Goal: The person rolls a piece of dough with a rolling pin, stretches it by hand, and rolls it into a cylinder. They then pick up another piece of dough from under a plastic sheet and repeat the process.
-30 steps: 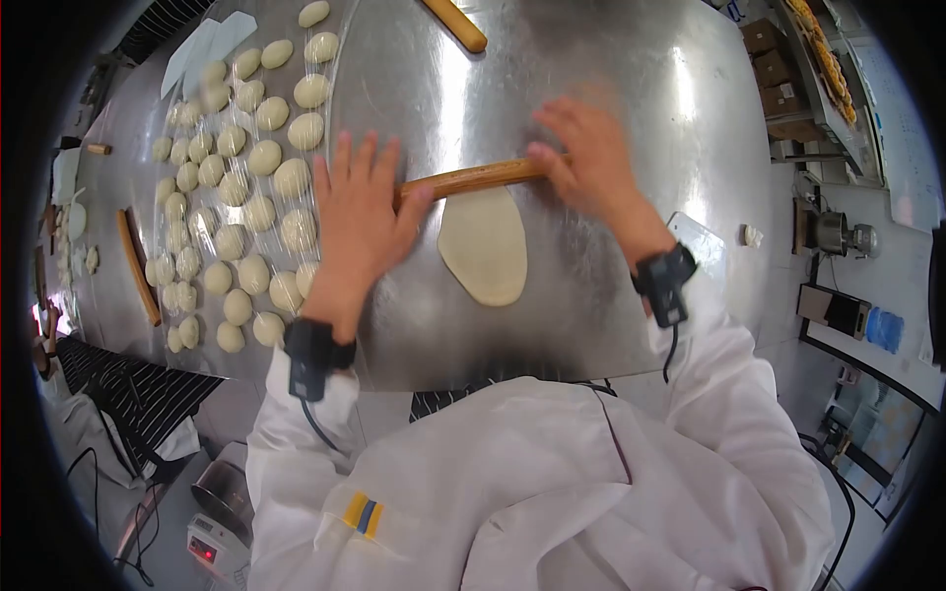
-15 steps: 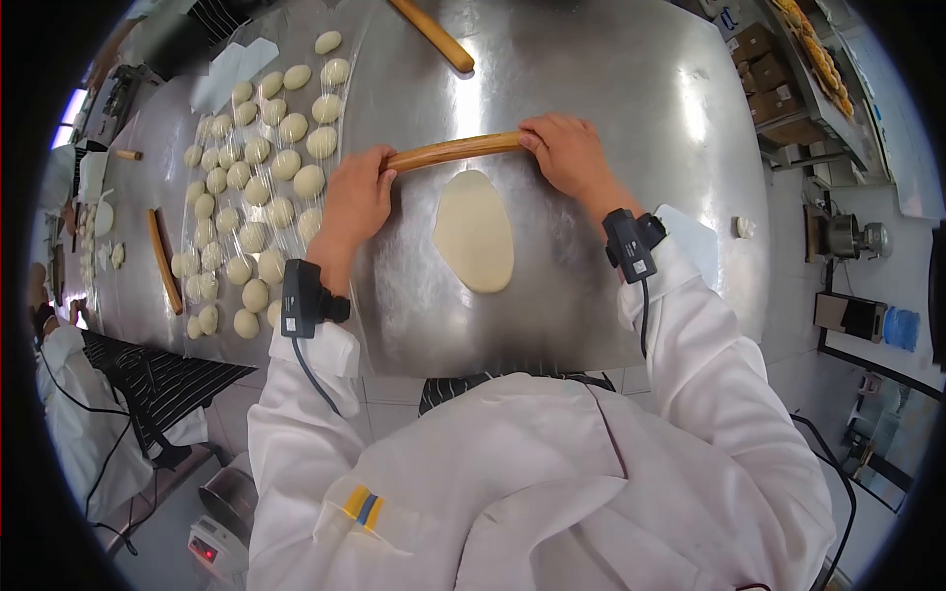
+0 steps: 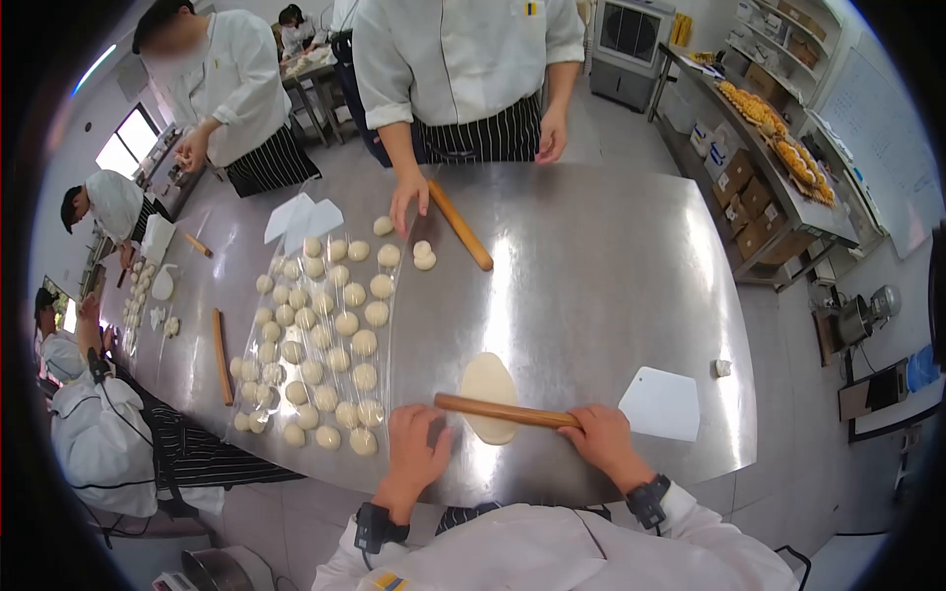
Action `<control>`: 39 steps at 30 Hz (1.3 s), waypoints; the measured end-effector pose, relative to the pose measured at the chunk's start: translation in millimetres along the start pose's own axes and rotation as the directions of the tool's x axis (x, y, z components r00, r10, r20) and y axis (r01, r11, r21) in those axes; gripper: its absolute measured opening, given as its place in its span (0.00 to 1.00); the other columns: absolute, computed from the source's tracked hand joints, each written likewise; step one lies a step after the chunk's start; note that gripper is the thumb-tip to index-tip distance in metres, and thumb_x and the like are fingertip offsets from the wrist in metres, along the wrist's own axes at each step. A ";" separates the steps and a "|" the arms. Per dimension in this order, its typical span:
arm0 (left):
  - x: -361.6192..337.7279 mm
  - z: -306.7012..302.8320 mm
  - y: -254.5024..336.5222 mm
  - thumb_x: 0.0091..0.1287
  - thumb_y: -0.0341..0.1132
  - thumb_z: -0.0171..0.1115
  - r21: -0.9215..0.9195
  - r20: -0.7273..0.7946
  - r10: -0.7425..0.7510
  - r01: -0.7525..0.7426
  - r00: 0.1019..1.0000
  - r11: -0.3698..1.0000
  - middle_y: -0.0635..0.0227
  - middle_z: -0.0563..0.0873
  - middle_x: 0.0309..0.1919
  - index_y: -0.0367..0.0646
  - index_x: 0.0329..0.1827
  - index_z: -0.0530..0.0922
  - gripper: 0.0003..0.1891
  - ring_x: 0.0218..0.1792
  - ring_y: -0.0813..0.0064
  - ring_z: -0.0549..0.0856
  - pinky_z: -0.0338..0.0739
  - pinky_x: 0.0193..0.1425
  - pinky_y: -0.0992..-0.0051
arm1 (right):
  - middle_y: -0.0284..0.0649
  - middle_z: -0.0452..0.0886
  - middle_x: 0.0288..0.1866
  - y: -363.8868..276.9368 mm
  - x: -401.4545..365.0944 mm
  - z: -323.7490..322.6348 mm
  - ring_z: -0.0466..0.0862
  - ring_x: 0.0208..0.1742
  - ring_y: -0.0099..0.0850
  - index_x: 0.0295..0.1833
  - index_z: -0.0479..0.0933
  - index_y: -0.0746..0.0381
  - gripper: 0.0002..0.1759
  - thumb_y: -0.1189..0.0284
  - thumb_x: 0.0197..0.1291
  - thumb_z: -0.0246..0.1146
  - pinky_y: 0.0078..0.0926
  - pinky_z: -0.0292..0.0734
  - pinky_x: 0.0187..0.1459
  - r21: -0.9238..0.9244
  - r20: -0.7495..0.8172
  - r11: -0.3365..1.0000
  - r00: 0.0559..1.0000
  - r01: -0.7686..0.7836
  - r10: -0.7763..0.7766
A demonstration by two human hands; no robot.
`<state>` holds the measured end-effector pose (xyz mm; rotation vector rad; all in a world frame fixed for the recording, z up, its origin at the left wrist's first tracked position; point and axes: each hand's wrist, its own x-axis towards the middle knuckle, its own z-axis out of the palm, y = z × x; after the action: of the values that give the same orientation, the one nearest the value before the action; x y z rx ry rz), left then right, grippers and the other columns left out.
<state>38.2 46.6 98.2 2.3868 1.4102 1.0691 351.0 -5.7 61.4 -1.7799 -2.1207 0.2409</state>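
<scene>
A wooden rolling pin lies across the near part of a flat oval of dough on the steel table. My right hand is closed on the pin's right end. Just off its left end is my left hand, fingers bent and apart, with nothing in it. Left of my left hand, rows of dough balls rest under clear plastic film. A white dough scraper lies beyond my right hand.
Across the steel table, a co-worker's hand reaches down near two small dough pieces and another rolling pin. White sheets lie at the far left. A small dough lump sits near the right edge.
The view has tilted up, bringing co-workers into sight. The pin has come from beyond the flat dough to across it. My left hand has let go of the pin's left end.
</scene>
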 end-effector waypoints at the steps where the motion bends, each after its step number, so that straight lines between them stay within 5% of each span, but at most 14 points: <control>1: 8.4 -9.9 8.7 0.56 0.31 0.67 0.008 -0.014 0.012 -0.012 1.000 1.000 0.60 0.80 0.38 0.39 0.45 0.77 0.14 0.39 0.55 0.78 0.72 0.51 0.61 | 0.35 0.83 0.40 0.0 -5.7 -9.6 0.82 0.45 0.39 0.46 0.83 0.54 0.17 0.55 0.60 0.67 0.40 0.73 0.46 0.079 0.081 0.977 0.978 -0.199 0.193; 2: 20.4 -25.6 23.2 0.56 0.30 0.67 -0.224 0.022 -0.023 0.027 1.000 0.974 0.61 0.79 0.35 0.40 0.42 0.76 0.12 0.36 0.58 0.77 0.72 0.47 0.63 | 0.37 0.84 0.41 0.6 -14.8 -16.5 0.83 0.45 0.42 0.47 0.83 0.56 0.17 0.55 0.62 0.65 0.42 0.75 0.45 0.140 0.188 0.907 0.910 -0.397 0.369; 3: 30.2 -40.5 37.1 0.56 0.29 0.67 -0.443 0.069 -0.051 0.076 0.996 0.893 0.63 0.78 0.32 0.40 0.39 0.75 0.11 0.33 0.60 0.76 0.73 0.44 0.65 | 0.37 0.84 0.41 3.0 -24.7 -21.4 0.83 0.45 0.42 0.47 0.83 0.56 0.17 0.55 0.62 0.65 0.42 0.75 0.45 0.143 0.188 0.909 0.912 -0.392 0.363; 4: 38.6 -54.1 49.5 0.56 0.29 0.67 -0.438 0.066 -0.054 0.077 0.996 0.896 0.63 0.78 0.32 0.40 0.39 0.75 0.11 0.33 0.60 0.76 0.73 0.44 0.65 | 0.40 0.84 0.42 6.3 -34.8 -25.8 0.83 0.46 0.44 0.48 0.82 0.57 0.18 0.56 0.62 0.65 0.43 0.76 0.45 0.175 0.135 0.877 0.893 -0.448 0.429; 6: 57.3 -72.9 69.4 0.50 0.27 0.69 -0.719 -0.053 0.246 -0.208 0.968 0.663 0.66 0.78 0.26 0.43 0.31 0.74 0.11 0.28 0.64 0.76 0.69 0.35 0.69 | 0.43 0.84 0.44 18.2 -50.9 -29.2 0.83 0.47 0.46 0.50 0.82 0.59 0.18 0.57 0.63 0.65 0.44 0.78 0.45 0.216 0.064 0.846 0.872 -0.487 0.485; 16: 21.3 -71.7 118.8 0.53 0.27 0.68 -0.709 0.102 0.427 -0.236 0.898 0.664 0.70 0.76 0.23 0.44 0.29 0.73 0.10 0.26 0.70 0.74 0.68 0.32 0.69 | 0.41 0.78 0.48 40.4 -99.3 -14.4 0.77 0.53 0.42 0.54 0.78 0.58 0.21 0.66 0.53 0.69 0.43 0.71 0.53 -0.010 -0.139 0.908 0.900 -0.418 0.412; 21: 4.4 -70.3 130.9 0.54 0.28 0.70 -0.467 0.221 0.301 -0.171 0.927 0.868 0.68 0.79 0.23 0.42 0.28 0.76 0.09 0.25 0.69 0.78 0.69 0.30 0.72 | 0.42 0.76 0.53 50.6 -109.1 -1.6 0.75 0.57 0.44 0.54 0.78 0.58 0.23 0.68 0.50 0.70 0.46 0.67 0.58 0.081 -0.238 0.926 0.894 -0.370 0.378; 27: -14.6 -69.7 147.9 0.56 0.31 0.73 -0.322 0.391 0.197 -0.066 0.899 0.944 0.65 0.81 0.26 0.41 0.33 0.80 0.08 0.28 0.68 0.82 0.74 0.34 0.71 | 0.47 0.74 0.57 56.8 -116.9 -14.3 0.72 0.62 0.47 0.54 0.78 0.60 0.23 0.68 0.50 0.70 0.48 0.65 0.62 0.183 -0.322 0.953 0.901 -0.241 0.290; 30: -19.2 -66.5 150.2 0.57 0.31 0.72 -0.170 0.500 -0.001 0.100 0.866 0.980 0.64 0.82 0.27 0.39 0.36 0.81 0.09 0.29 0.69 0.82 0.77 0.37 0.71 | 0.48 0.75 0.56 67.2 -113.8 -15.9 0.75 0.59 0.47 0.53 0.78 0.61 0.22 0.68 0.51 0.69 0.48 0.69 0.59 0.185 -0.409 0.978 0.898 -0.091 0.161; 37: -17.8 -44.5 142.5 0.59 0.38 0.71 -0.261 0.540 0.042 0.119 0.841 0.958 0.60 0.83 0.27 0.39 0.40 0.82 0.13 0.29 0.64 0.83 0.78 0.36 0.67 | 0.37 0.77 0.48 48.0 -82.7 -77.0 0.78 0.50 0.37 0.45 0.79 0.56 0.13 0.69 0.53 0.67 0.39 0.72 0.50 0.186 -0.473 0.972 0.880 0.147 -0.042; 39: -13.0 -35.8 140.6 0.60 0.39 0.70 -0.004 0.655 -0.104 0.141 0.748 0.990 0.59 0.84 0.28 0.39 0.42 0.82 0.14 0.30 0.62 0.84 0.78 0.37 0.67 | 0.35 0.77 0.46 42.6 -73.7 -86.4 0.78 0.47 0.36 0.44 0.80 0.56 0.11 0.69 0.53 0.67 0.38 0.72 0.48 0.167 -0.471 0.972 0.880 0.163 -0.067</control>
<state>108.8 -46.9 184.8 2.2418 1.2144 0.1678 433.0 -78.0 113.8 -1.4147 -1.7781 -0.0063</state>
